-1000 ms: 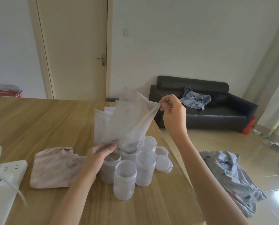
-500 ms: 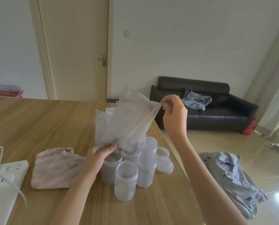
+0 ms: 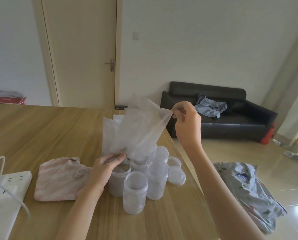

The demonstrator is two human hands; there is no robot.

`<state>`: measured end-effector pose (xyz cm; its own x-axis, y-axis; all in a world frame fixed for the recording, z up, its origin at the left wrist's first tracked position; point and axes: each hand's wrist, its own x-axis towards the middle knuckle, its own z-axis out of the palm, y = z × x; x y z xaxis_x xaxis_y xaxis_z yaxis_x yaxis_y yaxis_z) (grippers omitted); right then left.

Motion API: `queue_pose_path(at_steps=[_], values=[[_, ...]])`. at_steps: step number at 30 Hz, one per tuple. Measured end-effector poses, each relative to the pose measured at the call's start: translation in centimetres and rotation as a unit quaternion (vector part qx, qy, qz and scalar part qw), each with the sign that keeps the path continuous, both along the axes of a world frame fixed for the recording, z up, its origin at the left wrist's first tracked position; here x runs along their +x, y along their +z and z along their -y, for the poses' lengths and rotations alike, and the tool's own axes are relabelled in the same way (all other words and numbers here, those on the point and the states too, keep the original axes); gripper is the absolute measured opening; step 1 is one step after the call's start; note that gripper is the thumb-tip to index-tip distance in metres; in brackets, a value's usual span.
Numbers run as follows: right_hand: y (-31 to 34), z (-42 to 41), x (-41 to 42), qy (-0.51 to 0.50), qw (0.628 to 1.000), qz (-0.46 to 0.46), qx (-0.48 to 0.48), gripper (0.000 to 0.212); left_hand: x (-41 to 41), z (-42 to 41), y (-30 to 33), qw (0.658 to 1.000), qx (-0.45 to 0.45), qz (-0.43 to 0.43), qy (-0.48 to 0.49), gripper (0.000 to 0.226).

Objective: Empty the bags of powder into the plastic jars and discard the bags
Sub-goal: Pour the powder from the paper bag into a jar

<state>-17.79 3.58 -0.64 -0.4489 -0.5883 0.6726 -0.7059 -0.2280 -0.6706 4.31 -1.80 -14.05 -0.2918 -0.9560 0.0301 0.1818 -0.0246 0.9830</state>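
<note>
Two hands (image 3: 187,124), bag (image 3: 139,129), perhaps six jars (image 3: 135,192)

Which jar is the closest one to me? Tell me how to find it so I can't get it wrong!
Look at the wooden table, then at the bunch of clear plastic jars near its right edge. Your jar is the front jar, standing upright with no lid, just right of the left hand. Unlike the others, it stands out alone in front, nearest you.

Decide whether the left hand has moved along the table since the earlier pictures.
No. The left hand still grips the plastic bag's lower corner beside the pink cloth, above the same jar.
</note>
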Motion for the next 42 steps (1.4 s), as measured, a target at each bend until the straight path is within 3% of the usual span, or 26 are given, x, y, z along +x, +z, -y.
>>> queue_pose_path(at_steps=[18, 23, 27, 42], values=[[0.24, -0.67, 0.08, 0.007, 1.0, 0.012, 0.011, 0.021, -0.13, -0.23, 0.12, 1.0, -0.012, -0.001, -0.003, 0.027], [0.21, -0.73, 0.05, -0.001, 1.0, 0.021, 0.011, 0.021, 0.03, -0.22, 0.26, 1.0, -0.016, -0.005, -0.001, 0.014], [0.22, -0.81, 0.06, -0.013, 1.0, 0.019, 0.001, 0.022, -0.03, -0.31, 0.44, 1.0, -0.022, -0.004, -0.003, 0.026], [0.05, -0.97, -0.35, -0.02, 0.999, 0.031, -0.009, 0.021, -0.04, -0.43, 0.6, 0.999, -0.033, 0.008, -0.008, 0.028]])
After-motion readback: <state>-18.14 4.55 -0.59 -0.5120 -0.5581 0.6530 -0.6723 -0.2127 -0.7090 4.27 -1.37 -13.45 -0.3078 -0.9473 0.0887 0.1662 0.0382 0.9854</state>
